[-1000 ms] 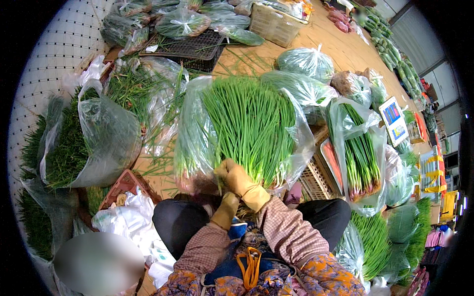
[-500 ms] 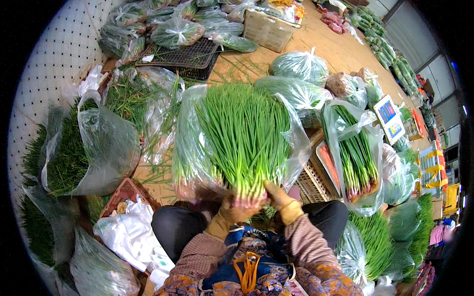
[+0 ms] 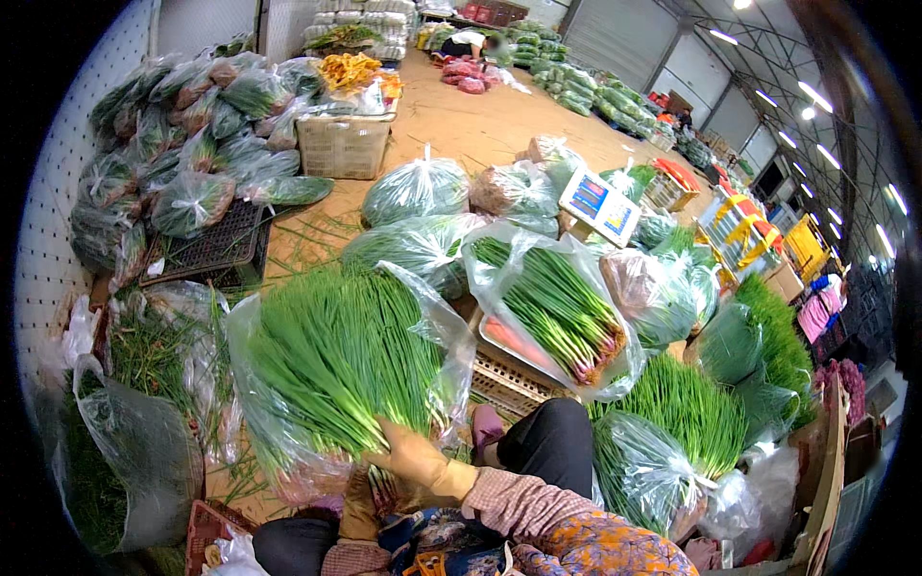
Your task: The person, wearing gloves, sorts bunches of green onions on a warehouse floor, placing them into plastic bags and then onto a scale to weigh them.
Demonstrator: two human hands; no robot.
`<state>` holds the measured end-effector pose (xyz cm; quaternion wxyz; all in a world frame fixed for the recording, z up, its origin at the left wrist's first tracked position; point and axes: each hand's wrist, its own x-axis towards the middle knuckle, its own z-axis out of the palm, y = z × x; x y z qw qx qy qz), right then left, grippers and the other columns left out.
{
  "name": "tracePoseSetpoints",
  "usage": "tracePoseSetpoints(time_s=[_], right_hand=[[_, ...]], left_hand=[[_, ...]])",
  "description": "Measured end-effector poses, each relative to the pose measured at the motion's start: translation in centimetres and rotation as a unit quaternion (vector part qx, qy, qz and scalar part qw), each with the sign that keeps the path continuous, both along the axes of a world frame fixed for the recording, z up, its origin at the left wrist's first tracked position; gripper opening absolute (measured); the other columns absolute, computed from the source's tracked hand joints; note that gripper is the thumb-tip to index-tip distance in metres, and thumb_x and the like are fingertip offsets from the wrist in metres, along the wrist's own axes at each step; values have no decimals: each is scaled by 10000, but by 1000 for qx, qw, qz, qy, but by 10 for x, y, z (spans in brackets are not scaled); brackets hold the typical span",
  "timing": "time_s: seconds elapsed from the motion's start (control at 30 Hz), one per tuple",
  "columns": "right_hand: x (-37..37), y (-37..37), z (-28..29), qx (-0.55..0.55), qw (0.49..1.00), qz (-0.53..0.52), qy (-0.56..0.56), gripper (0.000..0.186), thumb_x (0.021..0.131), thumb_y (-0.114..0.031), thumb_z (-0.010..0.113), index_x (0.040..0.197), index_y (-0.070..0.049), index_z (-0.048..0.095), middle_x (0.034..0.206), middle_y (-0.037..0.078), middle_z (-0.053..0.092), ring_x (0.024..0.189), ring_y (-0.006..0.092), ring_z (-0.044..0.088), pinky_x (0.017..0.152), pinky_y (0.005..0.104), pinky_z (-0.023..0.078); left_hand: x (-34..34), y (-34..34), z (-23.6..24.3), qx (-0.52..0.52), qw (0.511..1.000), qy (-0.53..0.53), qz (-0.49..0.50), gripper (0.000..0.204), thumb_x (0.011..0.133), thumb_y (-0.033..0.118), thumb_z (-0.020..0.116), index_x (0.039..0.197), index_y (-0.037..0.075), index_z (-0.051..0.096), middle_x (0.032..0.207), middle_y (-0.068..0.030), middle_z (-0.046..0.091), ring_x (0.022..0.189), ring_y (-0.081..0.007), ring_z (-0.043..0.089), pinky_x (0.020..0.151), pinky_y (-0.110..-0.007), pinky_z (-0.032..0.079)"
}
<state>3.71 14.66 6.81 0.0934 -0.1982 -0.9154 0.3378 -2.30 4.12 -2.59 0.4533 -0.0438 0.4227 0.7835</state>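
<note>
While the right hand's [image 3: 415, 455] fingers clamp green stalks [image 3: 336, 370] at their clear bag's [image 3: 452, 370] lower edge, I cannot tell the left hand's [image 3: 359, 509]

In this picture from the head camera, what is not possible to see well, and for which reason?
All in the head view:
Left hand: fingers mostly hidden by green onions and right hand.
White bag: cut off by lower edge.
Crate: partly covered by bagged onions.
Far person: hands too small to make out.

Green onions [image 3: 336, 355] partly hide the left hand [image 3: 359, 507]; the lower edge crops the red crate [image 3: 198, 533]; a distant person's head [image 3: 493, 44] is blurred.
</note>
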Motion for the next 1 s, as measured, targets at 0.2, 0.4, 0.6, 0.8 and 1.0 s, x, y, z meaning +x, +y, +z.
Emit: tracePoseSetpoints(time_s=[0.2, 0.4, 0.6, 0.8, 1.0], right_hand=[[8, 22, -8, -238, 959, -153, 1, 646, 734, -366, 634, 1199, 28, 419, 1040, 222, 564, 963, 282, 557, 821, 322, 436], [5, 6, 28, -84, 996, -23, 26, 681, 720, -319, 631, 1257, -8, 352, 980, 261, 549, 906, 354, 551, 764, 368, 451], [1, -7, 7, 184, 957, 175, -141, 593, 756, -155, 520, 1306, -91, 305, 971, 221, 533, 734, 339, 566, 606, 399, 462], [15, -31, 29, 307, 920, 231, -76, 603, 667, -77, 534, 1245, -33, 367, 1096, 251, 511, 847, 326, 575, 726, 380, 470], [28, -41, 38, 330, 915, 227, -45, 532, 687, -50, 499, 1205, 11, 393, 1115, 270, 496, 937, 344, 541, 881, 423, 392]], left_hand=[[1, 2, -4, 13, 1000, -9, -16, 446, 863, 348, 486, 1164, 23, 444, 1074, -80, 514, 975, -176, 489, 881, -308, 378], [-3, -4, -8, 41, 999, -25, 0, 441, 858, 334, 506, 1174, 35, 437, 1091, -82, 506, 989, -180, 485, 889, -313, 379], [6, -24, 0, 100, 993, -65, 4, 441, 853, 320, 526, 1184, 47, 429, 1109, -84, 499, 1004, -185, 482, 898, -318, 379], [10, -41, -26, 164, 983, 1, -84, 480, 824, 316, 575, 1202, 60, 429, 1121, -60, 503, 1053, -166, 461, 917, -313, 372], [12, -41, 28, 213, 976, 7, -54, 441, 813, 267, 591, 1181, 65, 452, 1113, -55, 507, 1023, -155, 466, 918, -304, 372]])
